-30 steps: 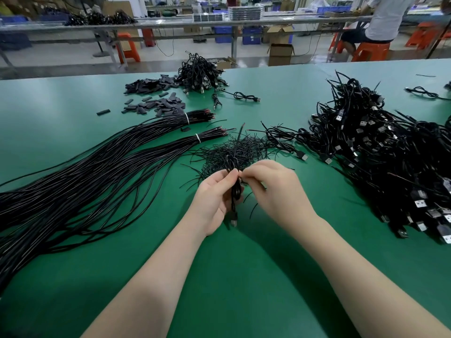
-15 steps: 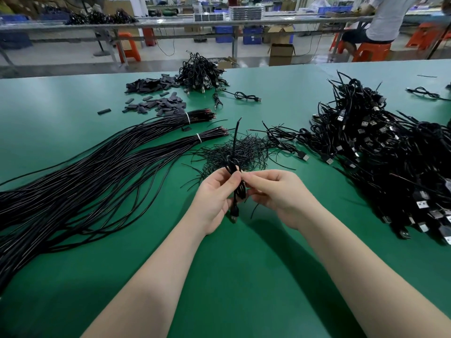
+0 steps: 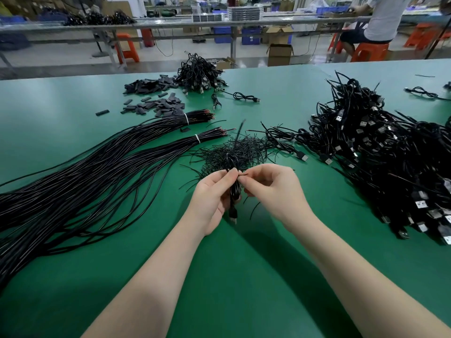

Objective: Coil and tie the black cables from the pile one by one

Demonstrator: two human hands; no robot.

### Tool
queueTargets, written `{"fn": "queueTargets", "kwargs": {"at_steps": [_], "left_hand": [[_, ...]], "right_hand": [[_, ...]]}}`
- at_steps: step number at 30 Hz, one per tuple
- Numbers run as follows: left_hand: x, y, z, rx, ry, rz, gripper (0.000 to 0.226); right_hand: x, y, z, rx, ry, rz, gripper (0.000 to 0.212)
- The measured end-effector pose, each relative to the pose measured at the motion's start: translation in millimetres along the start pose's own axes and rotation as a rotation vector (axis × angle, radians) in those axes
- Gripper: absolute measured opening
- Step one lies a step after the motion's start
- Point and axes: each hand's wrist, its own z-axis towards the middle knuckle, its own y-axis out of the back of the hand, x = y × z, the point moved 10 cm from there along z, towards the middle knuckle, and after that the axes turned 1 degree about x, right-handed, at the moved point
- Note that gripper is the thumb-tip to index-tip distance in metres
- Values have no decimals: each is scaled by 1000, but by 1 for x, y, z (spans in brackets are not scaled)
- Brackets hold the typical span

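The left hand point(image 3: 211, 198) still grips the folded black USB cable bundle point(image 3: 233, 189) upright above the green table point(image 3: 244, 276); the right hand point(image 3: 273, 189) has drawn back, fingertips pinching what seems a thin black twist tie point(image 3: 244, 176) at its waist, so tying looks underway

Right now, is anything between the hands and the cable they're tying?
No. The left hand already grips the coiled cable, and the right hand pinches a thin tie right against it. Nothing visible sits between them. The pile of loose ties lies behind on the table.
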Motion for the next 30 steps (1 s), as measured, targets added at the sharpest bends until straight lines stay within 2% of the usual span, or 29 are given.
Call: {"fn": "queueTargets", "kwargs": {"at_steps": [3, 4, 5, 7, 9, 12, 13, 15, 20, 25, 26, 28, 30], "left_hand": [[1, 0, -1, 9, 44, 103, 18], [1, -1, -1, 20, 53, 106, 19], [1, -1, -1, 24, 55, 95, 18], [1, 1, -1, 3, 48, 33, 16], [0, 3, 0, -27, 30, -50, 12], [0, 4, 1, -31, 3, -100, 8], [0, 3, 2, -16, -1, -93, 8], [2, -1, 1, 21, -3, -59, 9], [0, -3, 1, 39, -43, -43, 6], [1, -2, 1, 29, -48, -11, 5], [2, -2, 1, 19, -44, -5, 7], [2, 1, 1, -22, -29, 12, 19], [3, 5, 1, -74, -2, 18, 36]], "right_hand": [[51, -7, -18, -58, 678, -591, 14], [56, -14, -26, -56, 815, -708, 19], [56, -16, -30, -59, 864, -740, 22], [50, -7, -20, -71, 715, -589, 15], [30, 9, -3, -103, 370, -338, 3], [-22, 5, 4, 9, -220, 136, 27], [-29, 0, 1, 49, -319, 238, 28], [-34, -6, -3, 89, -378, 290, 24], [-31, -7, -5, 80, -405, 346, 19], [-14, -1, 1, 91, -243, 167, 14], [-6, 4, 3, 62, -144, 0, 14], [23, 6, 2, -38, 174, -390, 12], [46, -5, -10, -95, 474, -628, 4]]}}
